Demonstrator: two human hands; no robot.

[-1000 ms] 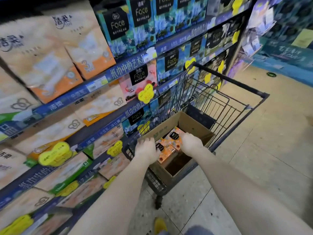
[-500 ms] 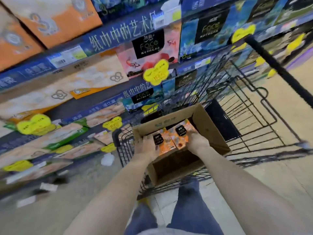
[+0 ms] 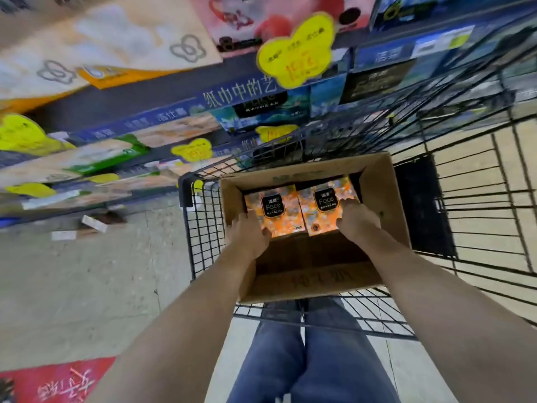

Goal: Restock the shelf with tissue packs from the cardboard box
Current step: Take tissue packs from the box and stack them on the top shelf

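Your left hand [image 3: 247,232] and right hand [image 3: 356,221] clamp the two tissue packs [image 3: 283,219] lying side by side in the cardboard box [image 3: 313,283]. Neither is on the shelf [image 3: 232,97] yet; both remain to place.

Cardboard box [image 3: 385,199] open on top, near half free, cart [image 3: 203,228] wire walls around.

A grey tiled floor [image 3: 81,274] is seen beneath a black wire cart [image 3: 186,193], and a red sticker [image 3: 58,379] is laid on it.
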